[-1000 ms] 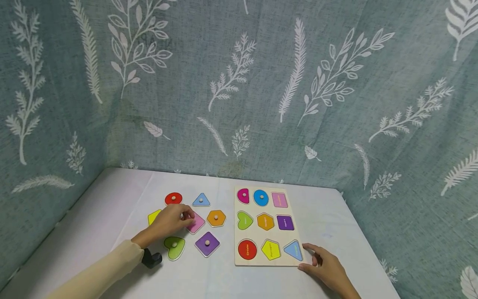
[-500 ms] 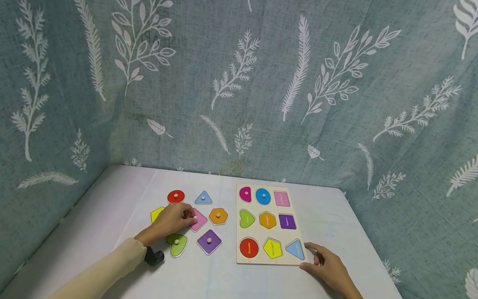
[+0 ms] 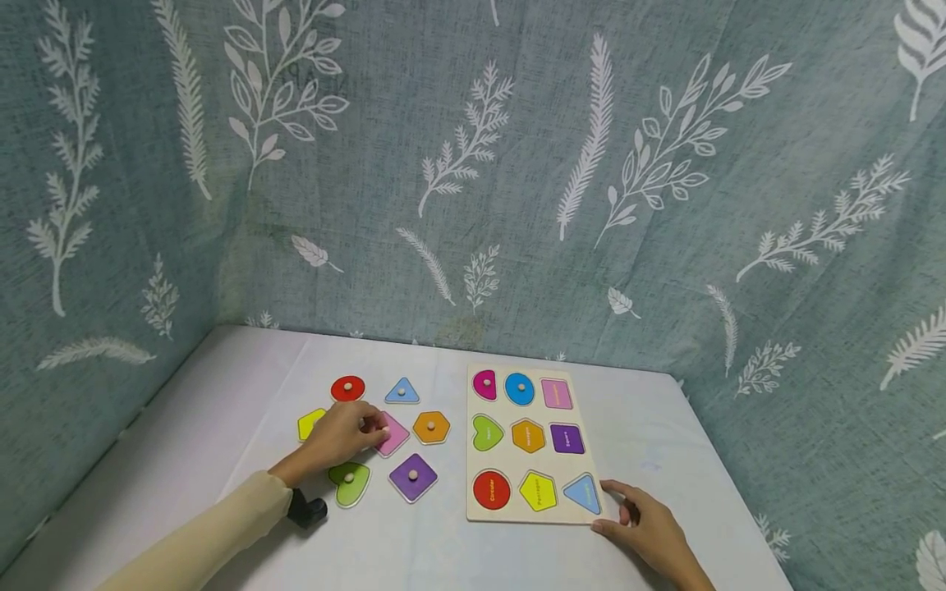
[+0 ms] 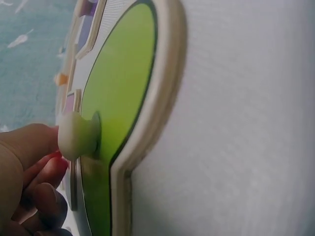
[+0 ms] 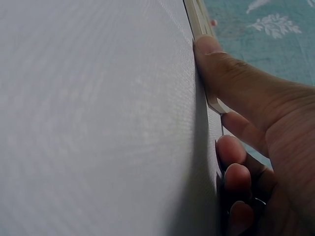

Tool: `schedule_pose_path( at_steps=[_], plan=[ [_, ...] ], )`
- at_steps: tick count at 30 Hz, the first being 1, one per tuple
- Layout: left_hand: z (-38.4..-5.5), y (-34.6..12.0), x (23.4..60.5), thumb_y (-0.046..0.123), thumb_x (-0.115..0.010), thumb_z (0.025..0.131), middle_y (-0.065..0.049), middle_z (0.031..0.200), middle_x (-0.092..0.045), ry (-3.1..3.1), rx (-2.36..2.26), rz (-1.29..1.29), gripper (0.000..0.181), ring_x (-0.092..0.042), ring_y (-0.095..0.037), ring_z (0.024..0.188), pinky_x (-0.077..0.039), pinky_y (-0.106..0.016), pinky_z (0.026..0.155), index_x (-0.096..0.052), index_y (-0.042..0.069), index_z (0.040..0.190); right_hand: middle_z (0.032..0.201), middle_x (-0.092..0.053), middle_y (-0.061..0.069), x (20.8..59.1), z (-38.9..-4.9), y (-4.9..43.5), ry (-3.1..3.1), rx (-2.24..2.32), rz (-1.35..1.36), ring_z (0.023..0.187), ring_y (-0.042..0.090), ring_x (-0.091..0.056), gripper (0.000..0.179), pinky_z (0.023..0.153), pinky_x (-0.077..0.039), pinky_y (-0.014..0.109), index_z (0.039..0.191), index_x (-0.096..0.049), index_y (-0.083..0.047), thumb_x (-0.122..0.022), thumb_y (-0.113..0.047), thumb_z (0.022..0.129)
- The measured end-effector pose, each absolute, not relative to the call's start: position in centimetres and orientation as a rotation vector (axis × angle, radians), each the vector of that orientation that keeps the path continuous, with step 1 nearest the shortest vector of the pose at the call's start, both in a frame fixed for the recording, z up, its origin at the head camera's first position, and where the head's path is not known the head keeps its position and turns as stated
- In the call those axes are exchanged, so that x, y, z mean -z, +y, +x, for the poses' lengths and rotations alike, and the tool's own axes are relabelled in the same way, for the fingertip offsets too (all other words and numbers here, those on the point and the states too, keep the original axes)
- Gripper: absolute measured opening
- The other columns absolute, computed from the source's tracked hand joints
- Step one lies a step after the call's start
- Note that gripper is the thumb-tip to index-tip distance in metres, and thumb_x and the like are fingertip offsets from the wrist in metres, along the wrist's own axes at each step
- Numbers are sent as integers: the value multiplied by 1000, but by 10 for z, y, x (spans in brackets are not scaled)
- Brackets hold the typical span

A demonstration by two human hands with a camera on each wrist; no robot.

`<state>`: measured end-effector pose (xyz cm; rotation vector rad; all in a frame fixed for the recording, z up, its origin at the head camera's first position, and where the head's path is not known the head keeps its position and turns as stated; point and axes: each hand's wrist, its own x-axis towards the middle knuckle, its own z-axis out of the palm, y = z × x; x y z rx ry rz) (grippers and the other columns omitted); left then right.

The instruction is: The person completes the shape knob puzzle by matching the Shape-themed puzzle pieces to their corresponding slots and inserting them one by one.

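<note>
In the head view my left hand (image 3: 338,435) is over the loose pieces, thumb and fingertips pinching the knob of a pink square-looking puzzle piece (image 3: 394,435) that lies on the table. A green heart piece (image 4: 118,83) looms large before that hand in the left wrist view, its round knob (image 4: 74,136) overlapping the fingertips. My right hand (image 3: 645,525) holds the near right corner of the wooden puzzle board (image 3: 543,521), thumb on the near edge and index finger along the right side. In the right wrist view the thumb (image 5: 209,49) presses the board's edge.
Around the left hand lie red (image 3: 347,389), blue triangle (image 3: 402,391), orange hexagon (image 3: 431,428), purple (image 3: 413,478) and yellow (image 3: 310,423) knobbed pieces. On the board a magenta piece (image 3: 484,384) and a blue round piece (image 3: 520,388) sit in place. Patterned cloth (image 3: 443,205) hangs behind the table.
The view shifts slightly. My left fingers have closed in on the pink piece's knob; the piece stays among the others. My right hand keeps its place at the board's corner.
</note>
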<state>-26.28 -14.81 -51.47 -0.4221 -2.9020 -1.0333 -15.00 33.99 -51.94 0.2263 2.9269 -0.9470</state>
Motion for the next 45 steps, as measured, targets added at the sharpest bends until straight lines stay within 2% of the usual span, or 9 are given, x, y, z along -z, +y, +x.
schedule_pose_path(
  at_steps=[10, 17, 31, 45],
  plan=[
    [-262, -146, 512, 20, -84, 86, 7, 71, -54, -2893, 993, -455, 14, -51, -12, 68, -42, -29, 61, -71, 21, 83, 75, -50, -2, 519, -151, 340, 2929, 927, 226, 68, 15, -44, 76, 59, -36, 28, 135, -67, -13, -93, -44, 70],
    [-264, -143, 504, 18, -82, 88, 9, 71, -56, -2847, 1025, -535, 8, -52, -11, 67, -43, -26, 60, -73, 18, 88, 76, -49, -2, 519, -151, 342, 2931, 937, 224, 68, 15, -44, 77, 59, -35, 28, 135, -67, -13, -93, -45, 70],
    [-266, -131, 494, 17, -78, 88, 12, 70, -55, -2790, 1111, -661, 16, -51, -10, 68, -41, -25, 58, -69, 28, 80, 76, -50, -2, 522, -153, 341, 2918, 951, 231, 68, 15, -44, 77, 59, -36, 28, 135, -67, -12, -94, -44, 70],
    [-275, -104, 491, 14, -78, 88, 13, 68, -57, -2701, 1210, -775, 14, -52, -9, 69, -45, -25, 63, -70, 25, 81, 74, -50, -1, 521, -152, 340, 2901, 967, 252, 68, 15, -45, 78, 59, -37, 28, 134, -67, -11, -94, -44, 69]
  ],
)
